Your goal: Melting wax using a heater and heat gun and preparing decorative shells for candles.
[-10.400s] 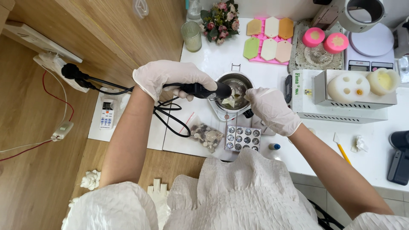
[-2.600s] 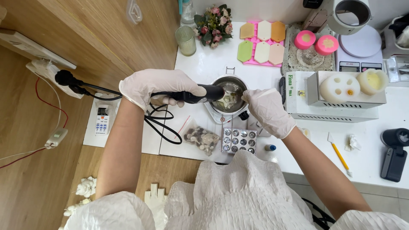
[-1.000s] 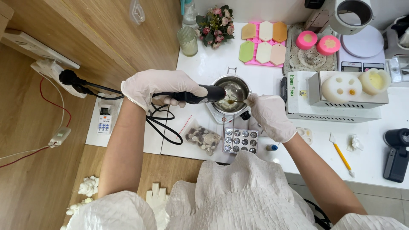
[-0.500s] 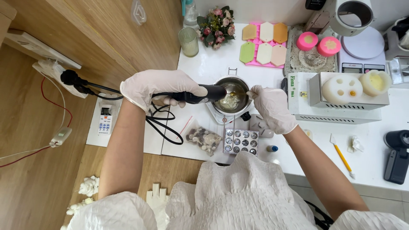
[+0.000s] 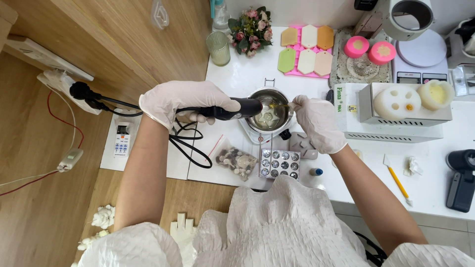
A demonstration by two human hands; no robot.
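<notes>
My left hand (image 5: 180,101), in a white glove, grips a black corded heating tool (image 5: 232,109). The tool lies level, with its nozzle over the left rim of a small metal pot (image 5: 258,95). The pot holds pale, partly melted material. My gloved right hand (image 5: 316,121) is at the pot's right side and pinches a thin stick (image 5: 280,105). The stick's yellowish tip reaches in over the pot. The pot stands on a small round base on the white table (image 5: 237,74).
Below the pot lie a small tray of round silver pieces (image 5: 279,163) and a clear bag of bits (image 5: 232,160). A pink mould tray (image 5: 307,49), flowers (image 5: 250,24), a glass (image 5: 218,48), a white box carrying moulds (image 5: 396,113) and a scale (image 5: 420,54) stand behind. The tool's cord runs left to a power strip (image 5: 59,81).
My right hand has risen slightly from the pot's lower right to its right rim, with the stick now over the pot. My left hand and the tool have stayed put.
</notes>
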